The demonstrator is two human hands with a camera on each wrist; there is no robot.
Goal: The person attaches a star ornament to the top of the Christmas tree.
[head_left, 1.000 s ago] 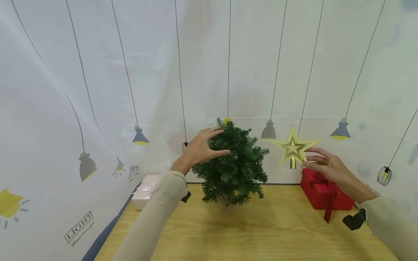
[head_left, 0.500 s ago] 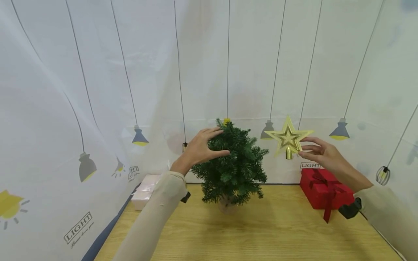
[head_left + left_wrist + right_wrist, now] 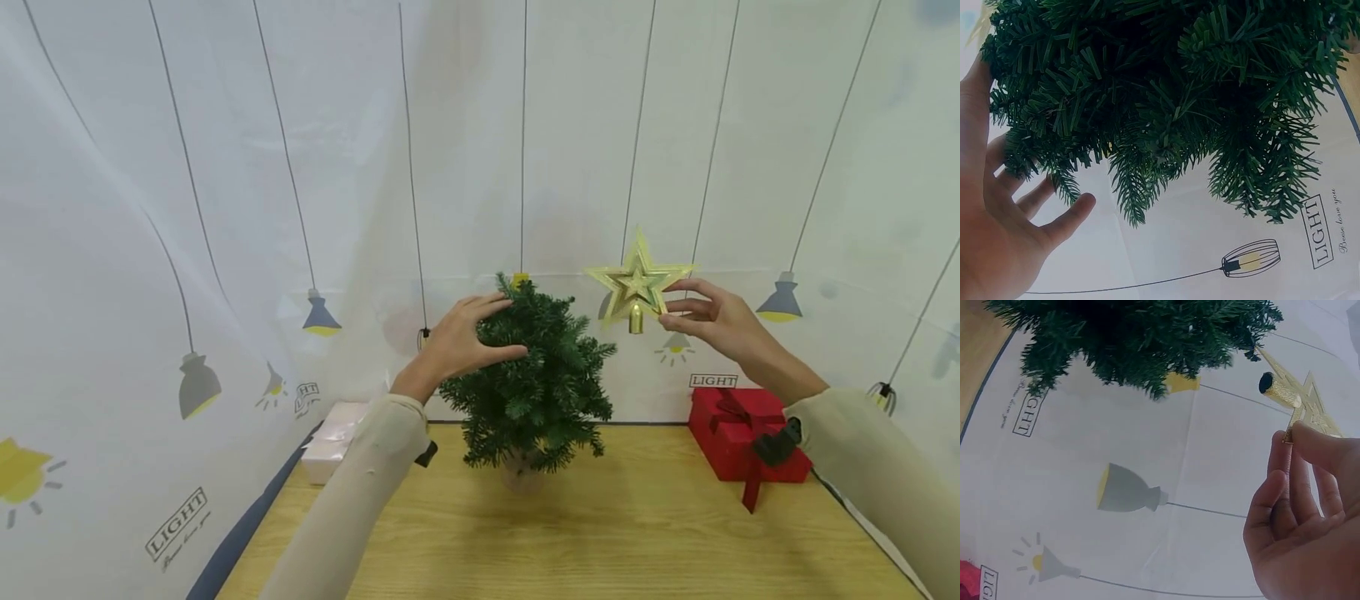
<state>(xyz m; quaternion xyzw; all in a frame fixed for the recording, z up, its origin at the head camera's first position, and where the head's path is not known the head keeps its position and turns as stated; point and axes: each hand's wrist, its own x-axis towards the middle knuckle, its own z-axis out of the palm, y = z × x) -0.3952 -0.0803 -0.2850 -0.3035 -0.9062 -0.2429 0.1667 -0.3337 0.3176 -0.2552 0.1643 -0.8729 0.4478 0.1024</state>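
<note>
A small green Christmas tree point(image 3: 536, 375) stands upright on the wooden table. My left hand point(image 3: 461, 337) is at the left of its upper part, thumb in front and fingers spread toward the back. In the left wrist view, the fingers point(image 3: 1069, 220) look extended beside the branches; firm contact cannot be told. Up and to the right of the treetop, my right hand point(image 3: 712, 321) pinches a gold star tree topper point(image 3: 636, 282) by a lower right point. The star is upright and apart from the tree. Its hollow tube point(image 3: 1280, 390) points down, with the dark opening showing in the right wrist view.
A red gift box point(image 3: 742, 433) with a dark red ribbon sits at the table's back right. A pale pink box point(image 3: 330, 442) lies at the back left, partly behind the left sleeve. A white curtain point(image 3: 465, 125) printed with lamps hangs behind the table point(image 3: 570, 542).
My right hand has moved up and left, bringing the gold star tree topper nearer to the treetop. The left hand and the tree have stayed in place.
</note>
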